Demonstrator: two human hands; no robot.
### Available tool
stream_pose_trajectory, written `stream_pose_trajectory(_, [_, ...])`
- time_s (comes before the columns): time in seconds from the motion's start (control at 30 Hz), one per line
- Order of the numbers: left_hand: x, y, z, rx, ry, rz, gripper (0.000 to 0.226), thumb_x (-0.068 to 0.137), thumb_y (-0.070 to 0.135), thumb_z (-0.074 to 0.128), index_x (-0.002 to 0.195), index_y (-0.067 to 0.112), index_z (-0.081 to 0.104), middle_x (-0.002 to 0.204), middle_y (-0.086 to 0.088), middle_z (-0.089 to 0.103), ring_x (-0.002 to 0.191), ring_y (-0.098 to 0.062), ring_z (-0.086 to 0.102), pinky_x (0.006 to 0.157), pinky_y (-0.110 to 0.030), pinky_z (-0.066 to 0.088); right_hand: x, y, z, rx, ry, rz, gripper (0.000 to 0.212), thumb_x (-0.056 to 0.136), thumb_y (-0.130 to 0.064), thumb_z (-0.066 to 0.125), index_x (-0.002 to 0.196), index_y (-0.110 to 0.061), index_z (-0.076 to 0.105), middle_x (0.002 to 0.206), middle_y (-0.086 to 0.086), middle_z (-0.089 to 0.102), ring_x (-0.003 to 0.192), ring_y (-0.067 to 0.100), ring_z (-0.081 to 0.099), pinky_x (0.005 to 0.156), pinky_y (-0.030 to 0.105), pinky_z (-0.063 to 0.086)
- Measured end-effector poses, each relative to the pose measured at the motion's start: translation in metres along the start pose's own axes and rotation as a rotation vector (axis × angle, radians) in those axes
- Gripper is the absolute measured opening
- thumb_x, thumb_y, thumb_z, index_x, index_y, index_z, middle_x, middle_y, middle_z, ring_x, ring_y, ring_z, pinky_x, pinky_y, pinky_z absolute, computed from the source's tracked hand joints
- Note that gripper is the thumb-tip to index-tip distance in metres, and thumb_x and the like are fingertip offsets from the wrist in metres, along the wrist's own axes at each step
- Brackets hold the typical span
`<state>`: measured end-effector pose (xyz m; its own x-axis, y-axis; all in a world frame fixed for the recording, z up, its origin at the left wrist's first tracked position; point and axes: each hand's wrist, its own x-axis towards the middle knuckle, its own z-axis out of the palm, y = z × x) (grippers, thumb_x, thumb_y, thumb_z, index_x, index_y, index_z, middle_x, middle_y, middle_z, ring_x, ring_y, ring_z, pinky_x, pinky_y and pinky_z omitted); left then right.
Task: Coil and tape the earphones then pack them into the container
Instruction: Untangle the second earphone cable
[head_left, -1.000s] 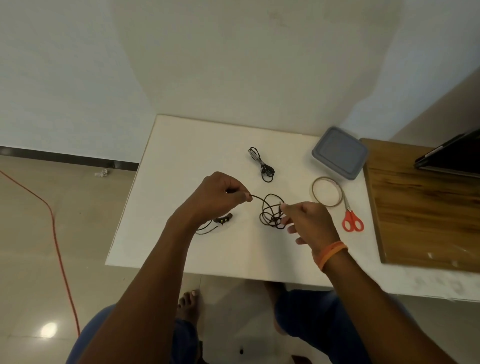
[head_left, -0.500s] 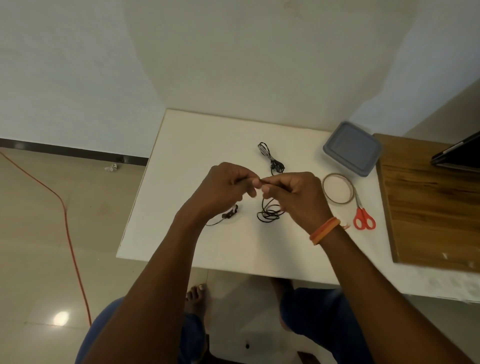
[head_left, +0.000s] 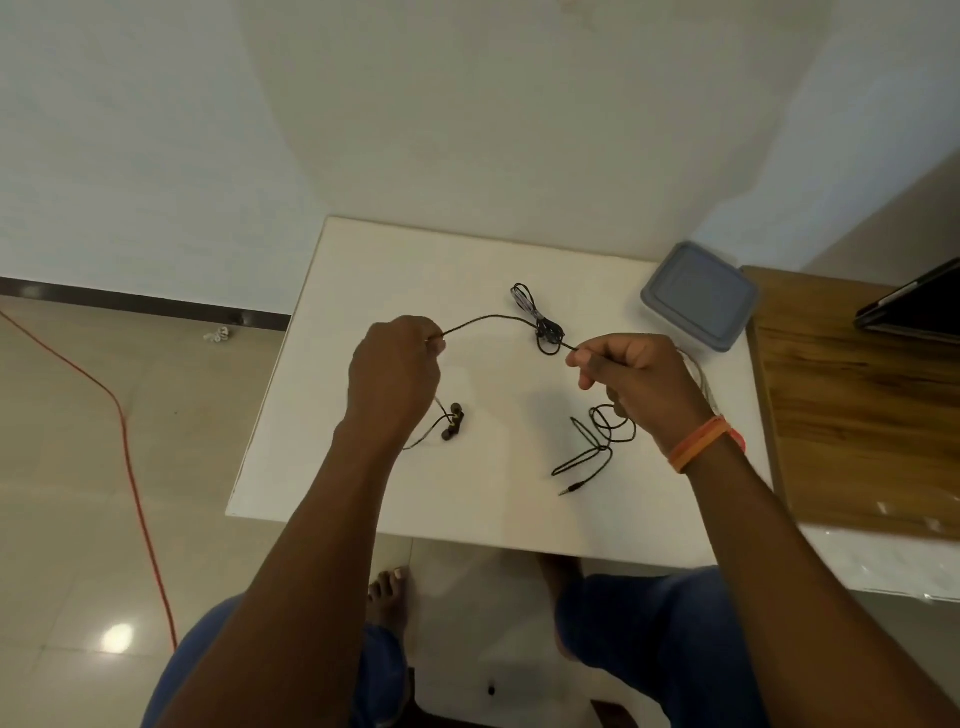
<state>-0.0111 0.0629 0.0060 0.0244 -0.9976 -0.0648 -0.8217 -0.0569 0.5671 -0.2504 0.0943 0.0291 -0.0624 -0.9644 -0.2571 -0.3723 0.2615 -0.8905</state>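
Observation:
A black earphone cable (head_left: 488, 318) stretches in the air between both hands above the white table (head_left: 498, 514). My left hand (head_left: 396, 366) pinches one end of that span; the earbuds (head_left: 453, 422) hang below it onto the table. My right hand (head_left: 634, 379) pinches the other end, and loose cable loops (head_left: 597, 441) trail beneath it to the jack plug (head_left: 571, 488). A second, coiled pair of earphones (head_left: 540, 319) lies further back. The grey lidded container (head_left: 698, 296) sits at the back right. A tape roll (head_left: 704, 374) is mostly hidden behind my right wrist.
A wooden board (head_left: 857, 405) adjoins the table on the right, with a dark device (head_left: 914, 306) at its far edge. An orange cord (head_left: 124, 447) runs over the tiled floor at the left. My knees and a bare foot show below the table's front edge.
My hands were together at the table's middle half a second ago. They have drawn apart, pulling a length of cable straight between them and loosening the tangle into loops.

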Motion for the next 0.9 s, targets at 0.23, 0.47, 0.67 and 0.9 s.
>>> stream_pose_trajectory(0.23, [-0.009, 0.032, 0.007, 0.149, 0.023, 0.423, 0.074, 0.084, 0.023, 0.073, 0.149, 0.028, 0.038, 0.159, 0.002, 0.030, 0.109, -0.029, 0.044, 0.084, -0.042, 0.039, 0.005, -0.002, 0.021, -0.190, -0.027, -0.170, 0.015, 0.090, -0.016, 0.066, 0.078, -0.022, 0.073, 0.074, 0.002, 0.074, 0.083, 0.025, 0.068, 0.073, 0.026, 0.050])
stream_pose_trajectory(0.47, [-0.010, 0.031, 0.017, 0.287, 0.125, 0.576, 0.025, 0.084, 0.046, 0.059, 0.101, 0.037, 0.075, 0.143, -0.003, 0.055, 0.137, -0.031, 0.043, 0.111, -0.049, 0.009, 0.004, -0.002, 0.027, -0.273, -0.038, -0.241, 0.012, 0.092, -0.016, 0.065, 0.090, -0.015, 0.076, 0.067, -0.008, 0.067, 0.060, -0.004, 0.055, 0.059, 0.007, 0.038])
stream_pose_trajectory(0.67, [-0.006, 0.029, 0.018, -0.047, -0.130, 0.465, 0.029, 0.090, 0.025, 0.047, 0.094, 0.015, 0.074, 0.081, -0.004, 0.072, 0.076, -0.027, 0.062, 0.069, -0.041, 0.050, 0.002, -0.007, 0.028, -0.249, -0.055, -0.217, 0.011, 0.092, -0.017, 0.065, 0.089, -0.015, 0.076, 0.068, -0.006, 0.069, 0.061, -0.006, 0.057, 0.060, 0.006, 0.039])
stream_pose_trajectory(0.9, [0.009, 0.001, -0.004, 0.026, 0.265, 0.093, 0.018, 0.096, 0.018, 0.055, 0.090, 0.021, 0.072, 0.075, -0.010, 0.063, 0.078, -0.028, 0.051, 0.058, -0.034, 0.040, 0.007, 0.000, 0.006, -0.071, 0.000, -0.044, 0.012, 0.092, -0.014, 0.064, 0.086, -0.011, 0.074, 0.067, 0.004, 0.067, 0.042, 0.015, 0.054, 0.045, 0.022, 0.042])
